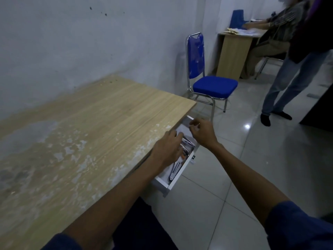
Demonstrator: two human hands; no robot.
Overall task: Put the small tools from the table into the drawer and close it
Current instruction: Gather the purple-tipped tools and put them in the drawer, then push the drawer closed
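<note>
A white drawer (182,172) stands pulled out from under the right edge of the wooden table (86,127). Inside it lie small metal tools (175,169) and some flat packets (188,144). My left hand (166,150) reaches down into the drawer over the tools, fingers bent; what they touch is hidden. My right hand (202,131) hovers over the drawer's far end with fingers curled, and I cannot make out anything in it. No tools show on the tabletop.
A blue padded chair (207,82) stands just past the table's far corner. Two people (295,56) are at a second desk (234,53) at the back right. Grey tiled floor (252,168) spreads to the right of the drawer.
</note>
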